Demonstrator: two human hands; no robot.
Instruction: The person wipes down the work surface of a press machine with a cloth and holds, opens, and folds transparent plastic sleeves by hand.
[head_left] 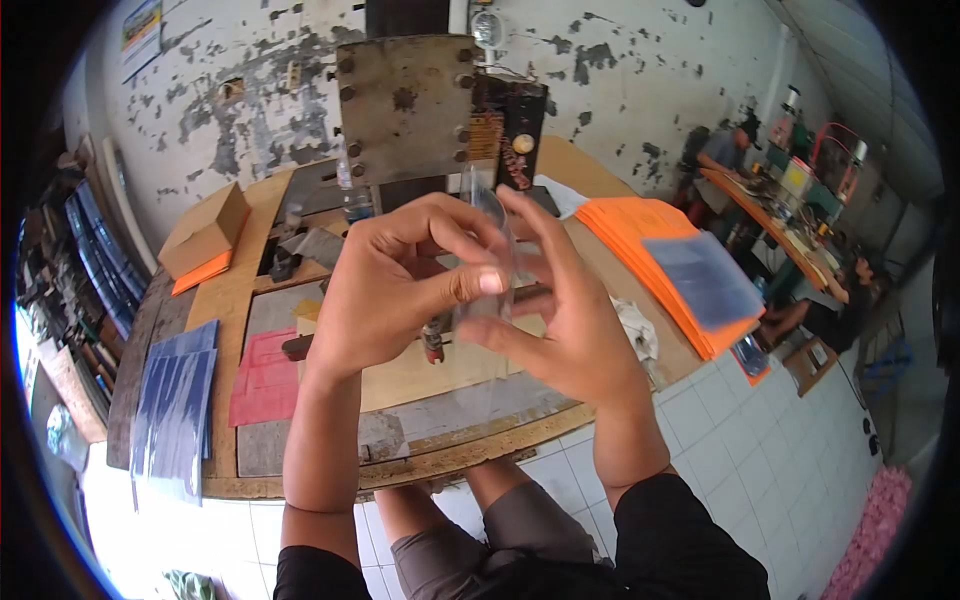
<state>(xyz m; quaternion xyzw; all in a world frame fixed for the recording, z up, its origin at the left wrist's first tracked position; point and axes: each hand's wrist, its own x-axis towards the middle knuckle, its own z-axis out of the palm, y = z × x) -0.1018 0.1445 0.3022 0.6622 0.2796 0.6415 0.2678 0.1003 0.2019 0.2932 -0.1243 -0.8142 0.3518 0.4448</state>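
In front of my chest I hold a thin clear plastic sheet (488, 205), bent and seen nearly edge-on. My left hand (385, 285) pinches it between thumb and curled fingers. On its other side, my right hand (575, 330) curves round the same sheet, slightly blurred, its thumb below my left thumb. Behind my hands stands a machine with a bolted metal plate (405, 110). A small red-tipped part (433, 342) shows just beyond my left wrist. The sheet's lower part is hard to make out.
On the right lie a stack of orange sheets (625, 235) and a clear bluish sheet pile (700, 280). At left are blue plastic sheets (175, 400), a red sheet (265, 380) and a cardboard box (205, 232). Two people sit near another workbench (770, 220) at far right.
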